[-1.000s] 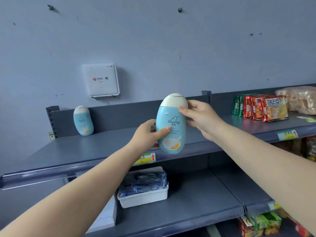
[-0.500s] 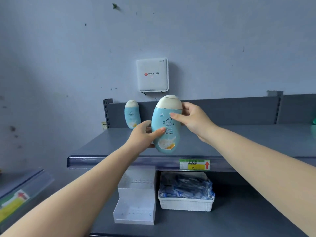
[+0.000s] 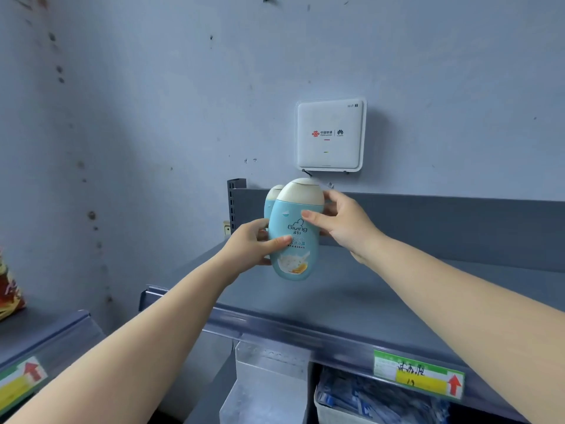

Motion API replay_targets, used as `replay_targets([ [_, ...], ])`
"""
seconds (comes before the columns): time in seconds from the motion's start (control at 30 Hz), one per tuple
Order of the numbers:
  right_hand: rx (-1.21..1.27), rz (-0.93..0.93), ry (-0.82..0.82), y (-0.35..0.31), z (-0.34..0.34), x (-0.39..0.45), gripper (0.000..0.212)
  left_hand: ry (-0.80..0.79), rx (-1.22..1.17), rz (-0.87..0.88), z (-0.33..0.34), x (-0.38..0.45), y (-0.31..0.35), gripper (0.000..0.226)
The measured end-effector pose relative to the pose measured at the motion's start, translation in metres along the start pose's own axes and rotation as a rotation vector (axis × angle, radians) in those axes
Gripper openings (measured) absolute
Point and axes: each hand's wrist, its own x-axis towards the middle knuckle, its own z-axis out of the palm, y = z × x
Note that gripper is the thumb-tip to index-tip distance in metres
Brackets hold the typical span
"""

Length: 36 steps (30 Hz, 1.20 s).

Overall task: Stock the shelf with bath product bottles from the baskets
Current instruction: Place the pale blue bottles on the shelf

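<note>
Blue bottle [image 3: 293, 237] with cream cap, "Giving" printed on front, small Chinese text below unreadable, held upright in the air above the grey shelf [image 3: 351, 298]. Left hand [image 3: 255, 243] grips its lower side, thumb across the label; right hand [image 3: 339, 223] grips the upper side near the cap. Second matching bottle [image 3: 270, 200] stands behind at the shelf's back left, mostly hidden. White router [image 3: 330, 136] on wall marked "WiFi 7" with red and Huawei logos. Green-yellow price tag [image 3: 419, 373] with red arrow, handwriting, "13" on the shelf edge. White basket [image 3: 328, 408] of blue packs below.
</note>
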Motion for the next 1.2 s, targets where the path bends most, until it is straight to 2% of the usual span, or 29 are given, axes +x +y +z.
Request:
replay_targets([
  [0.2, -0.02, 0.009, 0.004, 0.022, 0.024, 0.038, 0.034, -0.037, 0.145, -0.001, -0.025, 0.04, -0.024, 0.027],
  [0.5, -0.132, 0.084, 0.121, 0.049, 0.06, 0.09, 0.036, -0.224, 0.295, -0.001, -0.066, 0.106, -0.052, 0.028],
  [0.77, -0.218, 0.137, 0.227, 0.062, 0.081, 0.119, 0.04, -0.281, 0.271, 0.028, -0.081, 0.151, -0.082, 0.031],
  [1.0, -0.28, 0.153, 0.25, 0.073, 0.093, 0.131, 0.033, -0.296, 0.26, 0.034, -0.085, 0.176, -0.104, 0.037],
  [1.2, -0.394, 0.151, 0.268, 0.081, 0.096, 0.139, 0.036, -0.291, 0.22, 0.01, -0.079, 0.185, -0.115, 0.04],
])
